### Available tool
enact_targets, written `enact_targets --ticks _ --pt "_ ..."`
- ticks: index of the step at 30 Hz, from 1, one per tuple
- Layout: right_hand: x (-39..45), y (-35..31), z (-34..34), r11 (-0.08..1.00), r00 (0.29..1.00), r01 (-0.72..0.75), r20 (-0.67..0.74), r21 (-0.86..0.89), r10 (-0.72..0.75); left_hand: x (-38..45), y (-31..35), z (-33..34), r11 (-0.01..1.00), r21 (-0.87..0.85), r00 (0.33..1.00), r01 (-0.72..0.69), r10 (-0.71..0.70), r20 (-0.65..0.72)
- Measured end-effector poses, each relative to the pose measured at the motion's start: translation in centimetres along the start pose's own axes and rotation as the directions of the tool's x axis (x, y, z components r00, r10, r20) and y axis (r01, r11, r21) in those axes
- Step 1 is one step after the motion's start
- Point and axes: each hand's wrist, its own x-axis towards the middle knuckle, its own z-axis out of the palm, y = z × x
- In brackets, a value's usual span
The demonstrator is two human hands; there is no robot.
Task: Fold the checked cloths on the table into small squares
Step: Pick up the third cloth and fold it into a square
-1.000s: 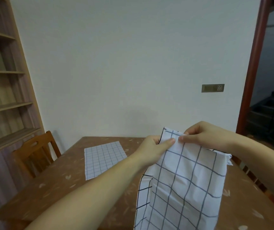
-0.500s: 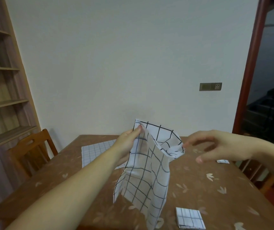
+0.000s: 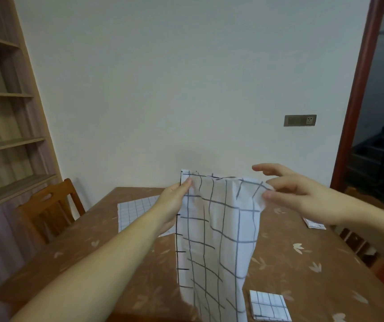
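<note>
A white cloth with a dark check (image 3: 219, 231) hangs in the air over the brown table (image 3: 89, 259). My left hand (image 3: 172, 205) pinches its top left corner. My right hand (image 3: 298, 196) pinches the top right corner between thumb and a finger, with the other fingers spread above. The cloth's lower end drops out of view at the bottom. A small folded checked square (image 3: 268, 305) lies on the table at the near right. Another flat checked cloth (image 3: 135, 212) lies spread at the far left, partly behind my left arm.
A small folded white piece (image 3: 314, 225) lies at the table's right edge. A wooden chair (image 3: 47, 212) stands at the left, with a tall shelf unit (image 3: 5, 126) behind it. A doorway onto dark stairs (image 3: 381, 154) opens at the right.
One second ago both hands pinched the cloth close together. My right hand let go, then took the top right corner, and the cloth's top edge now spreads wide between my hands.
</note>
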Motion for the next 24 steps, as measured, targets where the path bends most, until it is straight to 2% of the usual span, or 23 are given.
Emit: enact_targets --ticks 3,6,10,12,14,17,24 --pt "0.2 0.3 -1.1 0.999 0.997 -0.034 0.068 -0.015 0.035 0.0 -0.2 -0.2 0.998 0.066 1.0 -0.012 0.011 0.008" --pt "0.3 0.8 -1.5 0.995 0.992 -0.075 0.097 -0.063 0.081 -0.1 -0.2 0.3 0.998 0.038 0.999 -0.047 0.047 0.012" --pt "-0.1 0.6 -1.4 0.996 0.991 -0.056 0.126 0.074 0.047 0.0 -0.1 0.9 0.995 -0.049 0.996 -0.082 0.081 -0.023" --pt "-0.4 0.8 -1.8 0.995 0.986 -0.075 0.154 0.072 0.063 0.1 -0.2 0.9 0.993 -0.053 0.993 -0.105 0.102 -0.058" --pt "-0.5 1.3 -2.3 0.995 0.977 -0.099 0.192 0.005 0.097 0.2 -0.4 0.8 0.993 -0.05 0.991 -0.108 0.104 -0.079" --pt "-0.5 2.2 -2.8 0.988 0.976 -0.112 0.172 -0.109 0.13 0.3 -0.3 0.8 0.992 -0.077 0.993 -0.098 0.092 -0.077" --pt "-0.6 3.2 -3.1 0.969 0.976 -0.126 0.147 -0.214 0.16 0.1 0.0 1.1 0.991 -0.084 0.993 -0.106 0.101 -0.069"
